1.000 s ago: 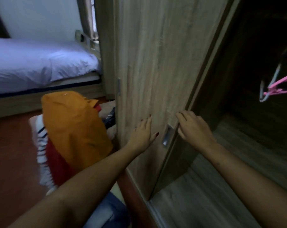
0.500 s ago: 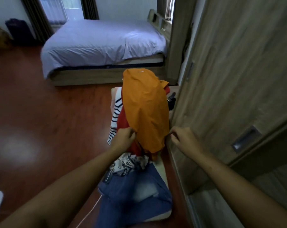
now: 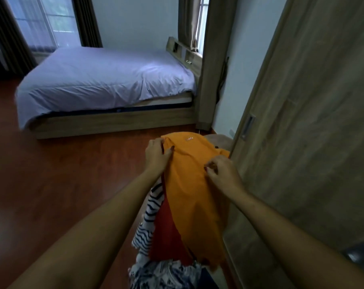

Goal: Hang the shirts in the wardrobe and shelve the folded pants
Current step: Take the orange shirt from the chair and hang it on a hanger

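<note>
An orange shirt [image 3: 194,195] lies on top of a pile of clothes beside the wardrobe. Under it show a red garment [image 3: 165,232], a navy-and-white striped shirt [image 3: 151,217] and a patterned piece [image 3: 166,272] at the bottom. My left hand [image 3: 157,156] grips the orange shirt's upper left edge, thumb over the cloth. My right hand [image 3: 221,171] pinches the fabric near the shirt's right side. The wardrobe door [image 3: 306,142] stands at the right with a recessed metal handle [image 3: 247,126]. No folded pants are plainly visible.
A bed with a pale sheet [image 3: 106,80] and wooden frame stands at the back. Red-brown wooden floor [image 3: 58,184] spreads to the left. A curtained window [image 3: 45,19] is at the far left, and a wooden post [image 3: 211,65] rises beside the headboard.
My hands left the wardrobe door and went to the clothes pile. They then moved from the orange shirt's lower hem up to its top, and the view swung left towards the bed.
</note>
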`<state>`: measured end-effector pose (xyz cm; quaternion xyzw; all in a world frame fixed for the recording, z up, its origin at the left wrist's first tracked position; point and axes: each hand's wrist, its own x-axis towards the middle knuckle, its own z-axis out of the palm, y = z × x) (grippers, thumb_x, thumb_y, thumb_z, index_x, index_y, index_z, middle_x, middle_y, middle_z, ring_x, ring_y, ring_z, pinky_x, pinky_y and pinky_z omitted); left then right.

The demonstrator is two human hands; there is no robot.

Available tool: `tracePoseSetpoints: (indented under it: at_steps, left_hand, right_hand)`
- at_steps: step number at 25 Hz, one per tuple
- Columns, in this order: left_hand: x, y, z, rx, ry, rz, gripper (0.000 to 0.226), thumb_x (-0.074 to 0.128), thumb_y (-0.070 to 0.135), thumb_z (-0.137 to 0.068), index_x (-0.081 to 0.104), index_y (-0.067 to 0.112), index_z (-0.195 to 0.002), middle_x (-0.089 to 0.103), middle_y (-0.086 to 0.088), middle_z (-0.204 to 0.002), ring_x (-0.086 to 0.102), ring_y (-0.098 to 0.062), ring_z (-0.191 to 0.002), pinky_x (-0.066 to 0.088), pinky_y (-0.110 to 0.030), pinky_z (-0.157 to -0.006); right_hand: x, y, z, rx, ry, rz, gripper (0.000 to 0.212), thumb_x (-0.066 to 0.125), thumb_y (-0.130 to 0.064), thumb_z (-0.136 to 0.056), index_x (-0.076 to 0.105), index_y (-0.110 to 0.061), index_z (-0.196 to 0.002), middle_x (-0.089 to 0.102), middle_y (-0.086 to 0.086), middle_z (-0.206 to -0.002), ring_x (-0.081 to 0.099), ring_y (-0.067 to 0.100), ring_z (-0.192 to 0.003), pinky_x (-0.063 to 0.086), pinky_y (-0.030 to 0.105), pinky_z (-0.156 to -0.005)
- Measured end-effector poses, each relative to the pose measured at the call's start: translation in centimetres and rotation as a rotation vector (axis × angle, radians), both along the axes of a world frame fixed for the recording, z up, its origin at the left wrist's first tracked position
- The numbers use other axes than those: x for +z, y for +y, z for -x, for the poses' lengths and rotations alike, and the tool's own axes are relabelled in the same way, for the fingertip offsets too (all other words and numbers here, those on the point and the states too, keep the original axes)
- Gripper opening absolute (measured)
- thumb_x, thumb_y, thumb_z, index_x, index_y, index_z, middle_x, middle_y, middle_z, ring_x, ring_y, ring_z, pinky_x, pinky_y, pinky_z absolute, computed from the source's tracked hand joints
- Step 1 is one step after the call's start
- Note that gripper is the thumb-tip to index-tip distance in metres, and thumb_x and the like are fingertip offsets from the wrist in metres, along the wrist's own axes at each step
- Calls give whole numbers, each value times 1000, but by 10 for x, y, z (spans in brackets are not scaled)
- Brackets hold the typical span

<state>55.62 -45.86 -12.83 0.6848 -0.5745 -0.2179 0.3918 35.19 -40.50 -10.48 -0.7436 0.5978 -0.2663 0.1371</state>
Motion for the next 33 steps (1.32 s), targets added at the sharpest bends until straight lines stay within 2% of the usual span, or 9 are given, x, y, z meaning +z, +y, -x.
tracePoseSetpoints:
  at_steps: [3, 6, 8, 11, 17, 21, 27, 30, 33]
  left_hand:
    - [2, -27, -4, 26, 21, -33, 55, 61, 30, -89, 43, 11, -138, 48, -11, -138, 50, -26, -121, 47, -40, -99]
    - [4, -29, -11, -17, 70, 131, 16, 62, 22, -89, 68, 14, -101, 70, -4, -105, 64, -17, -95, 54, -31, -79]
    - [7, -19, -14, -89, 175, 214, 6, 61, 17, -89, 66, 14, -90, 69, 0, -94, 63, -12, -87, 54, -28, -75]
    - [10, -7, -21, -213, 327, 240, 4, 57, 18, -91, 61, 18, -90, 63, 9, -93, 62, -10, -92, 55, -31, -81]
    - [31, 19, -13, -320, 654, 152, 9, 42, 25, -99, 49, 19, -96, 57, 3, -85, 55, -12, -76, 46, -31, -69]
    - [48, 37, 5, -451, 750, 98, 8, 42, 21, -99, 48, 17, -96, 55, 7, -68, 48, -6, -58, 41, -23, -57]
    - [64, 65, 31, -706, 949, -40, 3, 53, 14, -93, 52, 16, -95, 63, 1, -74, 55, -12, -65, 45, -26, -63]
    - [68, 84, 56, -852, 1001, -67, 6, 59, 18, -87, 58, 17, -92, 70, -2, -89, 64, -14, -81, 51, -25, -73]
    - [78, 96, 96, -938, 908, -94, 16, 54, 24, -89, 56, 12, -100, 73, -3, -92, 68, -14, -82, 53, -22, -71]
  right_hand:
    - [9, -36, -12, -103, 15, -2, 27, 58, -21, -90, 59, -14, -116, 53, 4, -123, 53, 15, -104, 46, 29, -92]
    - [13, -59, -21, -138, 28, -14, 38, 54, -19, -93, 49, -13, -130, 47, 6, -134, 49, 20, -117, 42, 22, -98]
    - [9, -69, -21, -169, -14, -34, 38, 51, -15, -94, 46, -10, -132, 53, 8, -128, 59, 17, -102, 44, 5, -75]
    - [3, -76, -23, -247, -198, -124, 23, 49, -14, -95, 55, -8, -116, 67, 11, -91, 66, 14, -61, 50, 14, -51]
    - [17, -40, -14, -201, -381, 198, 14, 49, -14, -94, 56, -8, -83, 48, -7, -78, 49, 8, -71, 43, 20, -63]
    - [35, -22, -7, -227, -693, -89, 24, 41, -31, -98, 53, -10, -96, 51, 3, -84, 50, 16, -75, 38, 27, -61]
    - [62, -12, 12, -127, -640, -389, 22, 44, -34, -97, 65, -26, -101, 61, 0, -109, 58, 22, -103, 50, 37, -91]
    - [80, 8, 40, -135, -1137, -271, 23, 44, -22, -98, 64, -13, -104, 67, 10, -101, 65, 22, -92, 57, 27, -75]
    - [109, 35, 85, -66, -1491, -228, 33, 42, -20, -99, 57, -2, -122, 67, 18, -113, 64, 24, -107, 50, 36, -98]
